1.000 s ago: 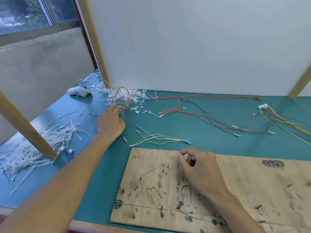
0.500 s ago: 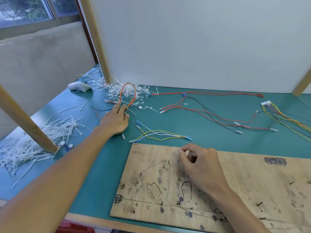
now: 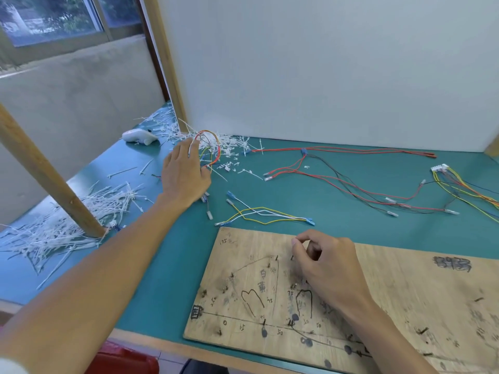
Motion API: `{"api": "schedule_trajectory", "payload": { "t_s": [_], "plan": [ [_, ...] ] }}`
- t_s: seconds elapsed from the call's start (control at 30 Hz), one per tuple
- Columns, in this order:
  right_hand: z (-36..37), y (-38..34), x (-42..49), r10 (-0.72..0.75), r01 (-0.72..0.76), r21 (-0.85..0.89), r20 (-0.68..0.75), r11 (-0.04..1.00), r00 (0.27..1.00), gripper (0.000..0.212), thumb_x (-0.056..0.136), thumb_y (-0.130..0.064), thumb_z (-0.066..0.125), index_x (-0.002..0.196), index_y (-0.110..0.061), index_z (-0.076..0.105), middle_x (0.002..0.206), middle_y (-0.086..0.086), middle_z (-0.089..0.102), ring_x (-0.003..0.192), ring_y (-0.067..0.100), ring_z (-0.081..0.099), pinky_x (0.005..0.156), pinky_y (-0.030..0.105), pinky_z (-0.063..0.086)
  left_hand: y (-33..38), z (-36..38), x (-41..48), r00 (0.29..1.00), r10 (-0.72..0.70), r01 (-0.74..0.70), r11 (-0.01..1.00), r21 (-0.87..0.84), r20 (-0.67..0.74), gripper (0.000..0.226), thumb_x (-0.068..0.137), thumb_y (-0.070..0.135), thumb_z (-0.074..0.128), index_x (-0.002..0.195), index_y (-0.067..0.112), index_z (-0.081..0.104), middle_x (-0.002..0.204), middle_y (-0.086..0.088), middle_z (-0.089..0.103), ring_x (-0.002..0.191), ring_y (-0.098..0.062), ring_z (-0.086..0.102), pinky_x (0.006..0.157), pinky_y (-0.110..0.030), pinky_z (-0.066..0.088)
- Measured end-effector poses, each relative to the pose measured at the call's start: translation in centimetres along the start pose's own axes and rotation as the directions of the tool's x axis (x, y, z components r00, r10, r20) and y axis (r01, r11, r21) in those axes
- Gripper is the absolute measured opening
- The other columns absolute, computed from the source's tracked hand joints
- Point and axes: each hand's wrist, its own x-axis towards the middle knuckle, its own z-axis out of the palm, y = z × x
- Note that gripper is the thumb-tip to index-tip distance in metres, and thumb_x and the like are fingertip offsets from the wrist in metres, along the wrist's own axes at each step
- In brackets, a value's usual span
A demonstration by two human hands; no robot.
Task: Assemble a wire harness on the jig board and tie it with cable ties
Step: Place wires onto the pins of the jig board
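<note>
L hand [image 3: 186, 174] reaches out to far-left part of teal counter [image 3: 378, 228], back up, fingers [image 3: 192, 144] stretched fwd w/ tips at a multi-colour wire loop [image 3: 213, 151]; thumb hidden, so can't tell if it pinches the loop or only touches it. R hand [image 3: 329, 268] rests on the jig board [image 3: 418, 292], fingers curled, thumb + forefinger tips meeting, nothing visible btwn them. Board lies flat at near edge of counter, w/ pen-drawn outlines, numbers and small pegs [image 3: 276, 257]; no wires routed on it. Just beyond its far edge: yellow/white wire set [image 3: 264, 214] w/ blue terminals. Further back, centre to right: red/black wire run [image 3: 337, 179] spread loose. Far right: coloured wire bundle [image 3: 464, 188] w/ white connector [image 3: 440, 167]. Loop sits amid white tie offcuts [image 3: 232, 147] at foot of white wall panel [image 3: 324, 71]. Cable ties [image 3: 67, 220] heaped on left round base of slanted wooden post [image 3: 48, 174]. Small white object [image 3: 137, 136] back left, too blurred to ID.
</note>
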Motion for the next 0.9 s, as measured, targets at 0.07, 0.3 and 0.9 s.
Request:
{"api": "schedule_trajectory", "payload": {
  "t_s": [0.07,0.3,0.9],
  "plan": [
    [0.0,-0.1,-0.1,-0.003,0.003,-0.001,-0.001,1.000,1.000,0.021,0.097,-0.027,0.072,0.076,-0.032,0.068,0.051,-0.011,0.057,0.044,0.014,0.046,0.052,0.025,0.042,-0.8,0.5,0.5,0.981,-0.028,0.009,0.995,0.095,0.192,0.055,0.098,0.040,0.045,0.144,0.010,0.048,0.158,-0.009,0.043,0.142,-0.031,0.043,0.109,-0.051,0.044],
    [0.0,-0.2,0.1,0.001,-0.001,-0.001,0.000,1.000,1.000,0.021,0.096,-0.026,0.072,0.076,-0.031,0.068,0.051,-0.011,0.056,0.044,0.012,0.045,0.051,0.026,0.041,-2.3,2.6,0.5,0.907,-0.124,0.135,0.991,0.002,0.403,0.073,0.103,0.053,0.039,0.160,0.011,0.022,0.173,-0.006,0.016,0.152,-0.033,0.030,0.116,-0.055,0.036],
    [-0.6,-1.2,0.1,0.007,-0.007,-0.065,-0.010,0.998,1.000,0.020,0.095,-0.025,0.070,0.075,-0.025,0.070,0.053,-0.015,0.060,0.048,0.013,0.055,0.056,0.030,0.049,-0.2,-11.4,-11.5,0.927,-0.192,0.217,0.975,-0.043,0.323,0.005,0.087,0.034,0.067,0.083,0.031,0.066,0.086,0.010,0.071,0.089,-0.022,0.067,0.082,-0.038,0.058]
  ]
}}
